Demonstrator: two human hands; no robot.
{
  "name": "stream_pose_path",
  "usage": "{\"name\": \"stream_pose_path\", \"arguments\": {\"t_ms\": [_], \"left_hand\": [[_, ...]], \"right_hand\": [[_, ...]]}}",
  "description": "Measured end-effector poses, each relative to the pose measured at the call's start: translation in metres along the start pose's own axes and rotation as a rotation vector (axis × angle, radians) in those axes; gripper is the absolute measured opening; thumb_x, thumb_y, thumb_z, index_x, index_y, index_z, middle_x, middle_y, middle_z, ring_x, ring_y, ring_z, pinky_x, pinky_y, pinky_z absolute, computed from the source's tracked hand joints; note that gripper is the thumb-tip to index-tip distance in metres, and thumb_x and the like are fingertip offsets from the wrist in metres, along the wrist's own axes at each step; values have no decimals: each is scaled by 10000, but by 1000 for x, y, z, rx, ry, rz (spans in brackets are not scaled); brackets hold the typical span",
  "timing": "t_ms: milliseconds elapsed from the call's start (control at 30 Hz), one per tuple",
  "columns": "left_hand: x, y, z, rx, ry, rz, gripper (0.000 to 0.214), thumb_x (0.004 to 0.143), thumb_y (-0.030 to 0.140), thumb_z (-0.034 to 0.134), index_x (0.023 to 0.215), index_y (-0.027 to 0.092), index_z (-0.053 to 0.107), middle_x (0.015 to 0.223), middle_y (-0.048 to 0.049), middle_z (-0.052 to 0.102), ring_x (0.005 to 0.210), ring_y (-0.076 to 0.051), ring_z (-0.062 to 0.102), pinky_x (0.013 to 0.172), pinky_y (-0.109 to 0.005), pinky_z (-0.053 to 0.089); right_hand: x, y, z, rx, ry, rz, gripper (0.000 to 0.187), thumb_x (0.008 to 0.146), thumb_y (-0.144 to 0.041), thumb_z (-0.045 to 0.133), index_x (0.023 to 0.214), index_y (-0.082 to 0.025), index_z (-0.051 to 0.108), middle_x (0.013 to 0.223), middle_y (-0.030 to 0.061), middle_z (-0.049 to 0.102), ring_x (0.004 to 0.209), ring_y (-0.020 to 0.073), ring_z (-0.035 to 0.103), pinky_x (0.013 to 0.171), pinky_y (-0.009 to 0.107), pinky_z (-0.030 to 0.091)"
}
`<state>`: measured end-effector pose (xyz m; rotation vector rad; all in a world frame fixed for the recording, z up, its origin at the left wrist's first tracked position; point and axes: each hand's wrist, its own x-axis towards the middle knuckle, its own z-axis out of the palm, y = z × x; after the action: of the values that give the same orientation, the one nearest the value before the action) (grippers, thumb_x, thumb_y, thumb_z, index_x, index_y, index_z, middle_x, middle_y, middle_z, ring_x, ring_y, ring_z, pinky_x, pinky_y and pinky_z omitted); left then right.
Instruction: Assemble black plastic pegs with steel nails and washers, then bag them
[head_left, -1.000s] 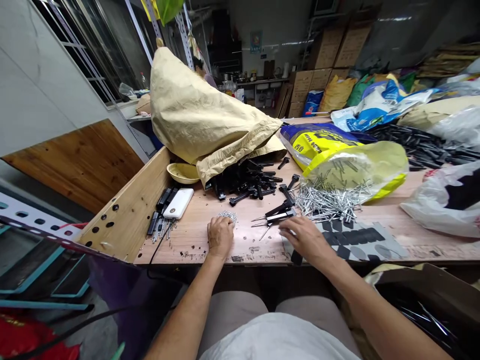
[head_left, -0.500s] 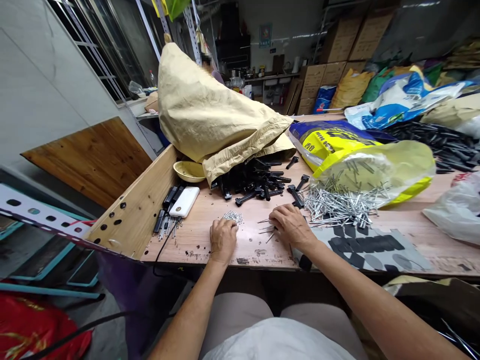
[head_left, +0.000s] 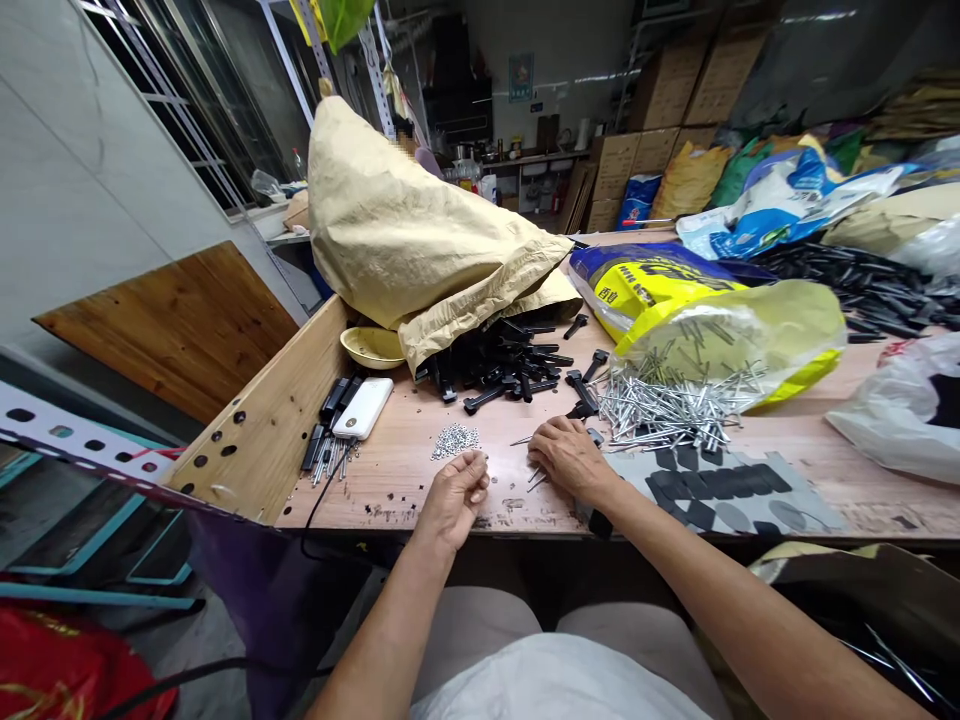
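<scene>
My left hand [head_left: 454,495] is raised just above the table's front, thumb and fingers pinched together. A tiny bit of something may show at the fingertips, too small to name. Beyond it lies a small pile of little metal nuts [head_left: 454,441]. My right hand [head_left: 570,458] rests on the table with its fingers curled down; what they grip is hidden. Thin metal rods [head_left: 537,482] stick out from under those fingers. To the right of this hand lies a heap of long silvery metal pins [head_left: 667,405], spilling from a yellow and blue bag [head_left: 679,290].
Black plastic handle-like parts [head_left: 510,365] spill from a large tan sack [head_left: 427,220]. A white power bank [head_left: 364,408] with a cable and a yellow bowl [head_left: 373,348] are on the left, beside a wooden side board [head_left: 270,420]. Black pads [head_left: 720,482] lie on a grey sheet at right.
My left hand has drawn back from the nut pile toward the table's front edge and turned, its fingers pinched. My right hand stays over the rods, fewer of which show now.
</scene>
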<state>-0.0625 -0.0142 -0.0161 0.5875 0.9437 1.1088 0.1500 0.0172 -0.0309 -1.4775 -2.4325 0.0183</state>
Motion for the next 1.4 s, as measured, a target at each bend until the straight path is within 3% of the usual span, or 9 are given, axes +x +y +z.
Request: {"name": "stream_pose_path", "arguments": {"t_ms": [100, 300, 533, 700, 800, 1000, 1400], "left_hand": [[-5, -4, 3, -165, -40, -97, 318, 579, 188, 867, 745, 133, 601, 679, 15, 560, 569, -51, 505, 423, -121, 301], [-8, -11, 1, -261, -56, -158, 233, 660, 132, 814, 729, 129, 592, 710, -9, 576, 597, -66, 535, 426, -120, 359], [-14, -15, 7, -337, -59, -237, 167, 722, 111, 763, 738, 121, 596, 733, -18, 577, 603, -67, 542, 430, -123, 369], [-18, -15, 12, -381, -90, -290, 144, 752, 116, 742, 751, 106, 598, 723, -24, 571, 605, -74, 542, 440, -131, 382], [-19, -15, 15, -379, -97, -276, 139, 756, 115, 739, 761, 106, 601, 728, -25, 576, 610, -75, 547, 442, -128, 386], [-23, -18, 24, -311, -132, -234, 181, 720, 108, 773, 766, 116, 598, 728, -17, 586, 606, -67, 557, 450, -121, 393], [-27, -21, 30, -179, -109, -118, 318, 575, 179, 881, 753, 117, 626, 679, 5, 588, 592, -57, 547, 464, -117, 379]], "right_hand": [[-5, 6, -6, 38, 39, 7, 183, 947, -246, 506, 898, -231, 682, 982, 59, 671, 987, 227, 475, 854, 358, 284], [-23, 10, -20, 71, 2, -19, 127, 920, -237, 557, 896, -239, 682, 992, 39, 669, 977, 218, 481, 868, 349, 288], [-29, 3, -12, 50, 4, -107, 58, 874, -258, 631, 876, -240, 687, 1010, 52, 660, 1044, 242, 480, 895, 381, 301], [-26, -3, -13, 288, 252, -174, 127, 952, -200, 473, 897, -189, 587, 876, 72, 639, 918, 212, 535, 863, 356, 390], [-33, -18, -24, 429, 300, -117, 119, 977, -232, 424, 948, -204, 537, 826, 49, 613, 775, 178, 555, 735, 294, 431], [-52, -48, -34, 366, 162, -44, 131, 991, -268, 412, 1004, -220, 533, 869, 38, 639, 775, 165, 606, 680, 252, 424], [-63, -55, -24, 408, 185, 69, 159, 993, -283, 403, 976, -216, 546, 867, 43, 642, 783, 167, 612, 698, 250, 424]]}}
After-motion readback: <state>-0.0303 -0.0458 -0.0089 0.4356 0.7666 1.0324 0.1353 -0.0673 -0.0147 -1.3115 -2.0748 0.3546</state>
